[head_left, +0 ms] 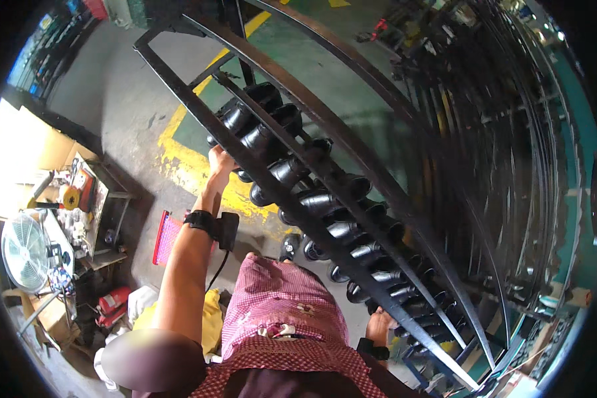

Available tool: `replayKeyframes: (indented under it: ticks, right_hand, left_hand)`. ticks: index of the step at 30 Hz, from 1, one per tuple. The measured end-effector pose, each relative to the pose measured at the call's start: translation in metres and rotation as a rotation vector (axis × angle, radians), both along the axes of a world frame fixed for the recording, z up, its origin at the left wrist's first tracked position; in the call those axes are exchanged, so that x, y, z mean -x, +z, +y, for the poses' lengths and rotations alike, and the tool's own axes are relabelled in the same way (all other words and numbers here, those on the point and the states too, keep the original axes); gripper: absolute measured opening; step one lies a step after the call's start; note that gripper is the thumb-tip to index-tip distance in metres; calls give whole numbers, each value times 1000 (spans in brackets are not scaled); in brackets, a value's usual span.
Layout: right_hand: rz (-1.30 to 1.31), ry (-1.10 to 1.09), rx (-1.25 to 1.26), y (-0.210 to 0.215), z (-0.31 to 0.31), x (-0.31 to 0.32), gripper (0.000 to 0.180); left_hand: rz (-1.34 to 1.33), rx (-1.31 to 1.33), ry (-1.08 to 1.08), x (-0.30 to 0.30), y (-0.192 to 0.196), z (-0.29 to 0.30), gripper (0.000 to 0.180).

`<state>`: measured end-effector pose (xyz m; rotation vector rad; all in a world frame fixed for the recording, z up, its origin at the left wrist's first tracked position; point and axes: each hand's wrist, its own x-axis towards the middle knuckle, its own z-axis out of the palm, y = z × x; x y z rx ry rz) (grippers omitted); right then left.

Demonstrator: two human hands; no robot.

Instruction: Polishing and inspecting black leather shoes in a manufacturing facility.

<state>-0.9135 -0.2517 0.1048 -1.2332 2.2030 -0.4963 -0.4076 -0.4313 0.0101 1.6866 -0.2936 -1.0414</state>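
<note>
A tall black metal rack (292, 86) slants across the view, with several glossy black boots (288, 171) lined up along its bars. My left arm reaches far forward, and my left hand (221, 160) is closed at the rack's side frame, beside the boots at the far end. The fingertips there are partly hidden. At the nearer end, low on the right, my right hand (379, 323) is closed against the same side of the rack, its fingers partly covered by the frame and boots. A black band with a small box (227, 231) sits on my left wrist.
At left stand a white fan (25, 252) and a cluttered workbench (99, 212). A pink-red crate (168, 237) and a yellow cloth (212, 318) lie near my left arm. More dark racks (497, 166) crowd the right. Yellow lines (179, 162) mark the floor.
</note>
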Motion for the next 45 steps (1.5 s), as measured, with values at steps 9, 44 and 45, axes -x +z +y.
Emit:
replayKeyframes:
  ticks: [9, 44, 45]
  right_hand:
    - [422, 152, -48, -51, 21, -37, 25]
    - [-906, -1302, 186, -5, -68, -242, 14]
    - [-905, -1289, 187, -9, -63, -242, 14]
  left_hand:
    - [-355, 144, -179, -87, 59, -13, 35]
    - [-191, 20, 24, -262, 34, -95, 31]
    - [-162, 39, 7, -267, 33, -94, 31]
